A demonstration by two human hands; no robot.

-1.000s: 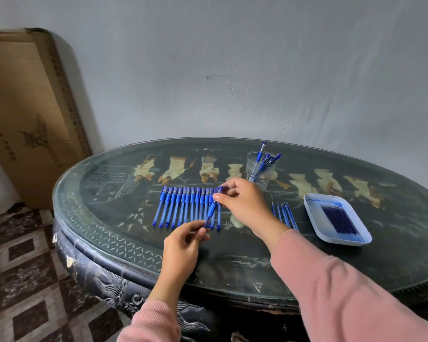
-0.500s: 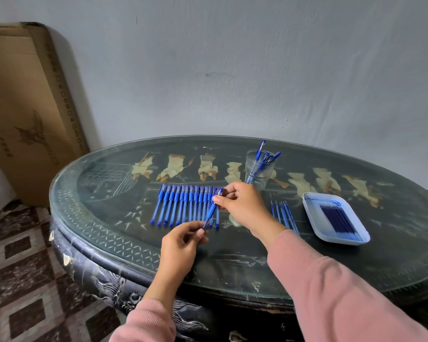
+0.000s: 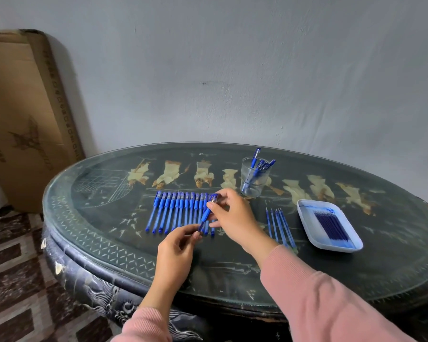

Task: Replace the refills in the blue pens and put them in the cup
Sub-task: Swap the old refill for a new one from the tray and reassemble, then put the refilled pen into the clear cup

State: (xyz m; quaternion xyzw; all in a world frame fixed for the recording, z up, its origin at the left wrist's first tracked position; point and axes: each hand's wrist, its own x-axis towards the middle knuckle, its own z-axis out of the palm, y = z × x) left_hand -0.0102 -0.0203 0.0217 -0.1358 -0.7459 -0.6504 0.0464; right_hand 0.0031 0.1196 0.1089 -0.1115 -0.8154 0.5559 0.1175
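Head | blue pen (image 3: 205, 215) | left fingers (image 3: 190, 234) pinch lower end | right fingers (image 3: 216, 206) upper

Tilted pen (image 3: 206, 214) above the pen row (image 3: 176, 211) on the worktop (image 3: 109, 218): left hand (image 3: 176, 253) pinches its lower end, right hand (image 3: 232, 215) its upper, apparently capped, end. Behind, a cup (image 3: 253, 181) holding pens; rightward, loose refills (image 3: 279, 224) and a tray (image 3: 336, 249).

Lots of blue going on in my feed right now: the row of pens (image 3: 176, 211) and the held pen (image 3: 206, 214) are showing bright blue, while the refills (image 3: 331, 224) in the white tray (image 3: 307, 217) are reading darker navy. The table (image 3: 104, 218) is coming through near-black with cream figures and a pale lattice border. The sleeves (image 3: 319, 304) are showing pink, and the floor (image 3: 13, 262) is doing brown-and-cream checks.
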